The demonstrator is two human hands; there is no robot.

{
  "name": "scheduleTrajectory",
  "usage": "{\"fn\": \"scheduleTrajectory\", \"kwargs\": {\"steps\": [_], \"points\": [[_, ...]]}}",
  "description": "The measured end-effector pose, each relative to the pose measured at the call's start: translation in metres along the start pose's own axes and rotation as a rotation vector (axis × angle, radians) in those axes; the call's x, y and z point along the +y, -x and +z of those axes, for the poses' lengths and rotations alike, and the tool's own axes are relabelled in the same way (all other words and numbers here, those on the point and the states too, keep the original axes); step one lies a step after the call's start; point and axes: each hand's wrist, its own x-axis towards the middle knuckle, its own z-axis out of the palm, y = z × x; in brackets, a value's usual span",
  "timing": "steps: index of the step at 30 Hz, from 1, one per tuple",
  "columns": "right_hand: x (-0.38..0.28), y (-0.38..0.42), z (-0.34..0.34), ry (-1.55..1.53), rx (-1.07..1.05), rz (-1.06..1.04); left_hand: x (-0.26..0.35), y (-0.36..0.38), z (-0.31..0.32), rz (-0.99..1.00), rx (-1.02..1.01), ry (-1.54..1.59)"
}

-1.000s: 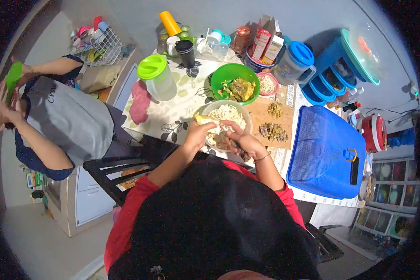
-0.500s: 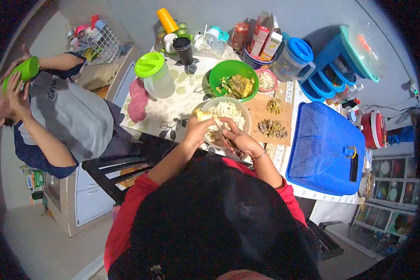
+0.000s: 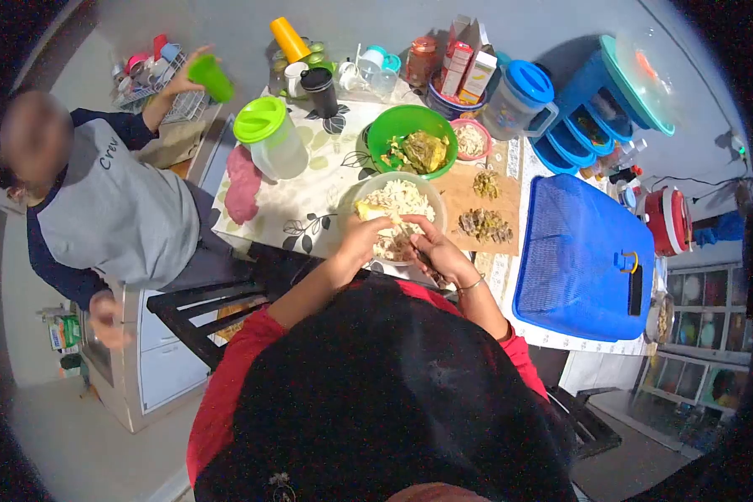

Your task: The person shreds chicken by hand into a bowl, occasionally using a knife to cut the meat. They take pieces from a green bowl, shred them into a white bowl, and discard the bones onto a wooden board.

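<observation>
My left hand [image 3: 362, 240] is closed on a pale yellow piece of cooked meat [image 3: 366, 211], over the near side of a translucent bowl [image 3: 437, 199]. That bowl holds shredded whitish meat [image 3: 408, 197]. My right hand [image 3: 442, 253] is closed beside it, its fingertips near the left hand's over the bowl. Something dark shows under the right palm, but I cannot make out what it is. Just beyond stands a green bowl [image 3: 381, 125] with larger yellowish meat pieces [image 3: 425, 153]. On a brown board [image 3: 458, 188] to the right lie two piles of dark scraps [image 3: 485, 226].
A blue mesh cover [image 3: 577, 259] takes up the table's right side. A lidded pitcher [image 3: 272, 138], a pink cloth-like thing [image 3: 243, 186] and a black tumbler [image 3: 320, 92] stand left. A small pink bowl [image 3: 473, 140] is behind the board. Another person [image 3: 121, 201] holds a green cup [image 3: 212, 79].
The other person has lowered the green cup from the face and stretched it out toward the dish rack; their other arm has dropped. My hands stay over the bowl, nearly unmoved.
</observation>
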Motion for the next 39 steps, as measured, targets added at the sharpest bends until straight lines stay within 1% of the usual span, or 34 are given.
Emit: {"fn": "scheduleTrajectory", "kwargs": {"steps": [2,3,6,7,10,14,15,18,19,20,22,23,26,27,30,31,34,35,38,39], "points": [[0.007,-0.008,-0.013,0.078,0.135,-0.028,-0.003,-0.001,0.002,-0.003,0.018,0.014],[0.0,-0.006,-0.012,-0.034,0.113,-0.004,-0.002,-0.001,0.002,-0.009,0.026,0.009],[-0.006,0.006,0.006,-0.048,-0.091,0.069,0.0,0.002,0.004,-0.005,0.028,-0.045],[-0.001,0.002,0.003,-0.036,-0.062,0.024,0.0,0.003,0.005,-0.001,0.023,-0.067],[-0.002,-0.004,-0.008,-0.154,0.111,0.016,0.009,0.009,0.014,-0.006,-0.023,-0.051],[0.008,-0.003,-0.013,-0.1,-0.115,0.055,0.01,0.009,0.011,-0.057,0.021,-0.068],[0.0,0.001,-0.011,-0.126,-0.035,0.047,0.007,0.005,0.008,-0.058,0.006,-0.086],[-0.009,0.005,-0.003,-0.276,-0.057,0.071,0.001,0.001,-0.001,-0.047,-0.027,-0.116],[-0.005,0.005,0.001,-0.134,-0.124,0.057,0.003,0.003,0.0,-0.036,-0.04,-0.118],[-0.005,0.007,0.001,-0.17,-0.117,0.04,0.005,0.004,0.002,-0.024,-0.057,-0.122],[-0.01,0.011,-0.001,-0.234,-0.108,0.011,0.008,0.006,0.005,-0.022,0.003,-0.163],[-0.013,0.012,-0.001,-0.349,-0.104,-0.01,0.008,0.008,0.006,-0.022,0.038,-0.18],[-0.003,0.007,-0.002,-0.071,-0.098,0.081,0.012,0.013,0.009,-0.045,-0.008,-0.114],[0.005,0.004,-0.005,-0.102,-0.095,0.056,0.014,0.015,0.013,-0.055,0.006,-0.16],[0.011,-0.006,-0.018,-0.204,0.063,0.039,0.009,0.005,0.004,-0.104,-0.029,-0.029],[0.006,-0.001,-0.016,-0.237,-0.019,0.033,0.01,0.007,0.005,-0.104,-0.023,-0.039],[0.004,0.003,-0.008,-0.093,-0.123,0.081,0.007,0.007,0.005,-0.068,-0.064,-0.057],[-0.001,0.006,-0.008,-0.154,-0.079,0.104,0.007,0.006,0.005,-0.049,-0.053,-0.085],[-0.017,0.013,-0.001,-0.333,-0.046,0.075,0.008,0.012,0.005,-0.021,-0.023,-0.138],[-0.006,0.008,-0.003,-0.157,-0.02,0.086,0.007,0.011,0.003,-0.029,-0.034,-0.144]]}}
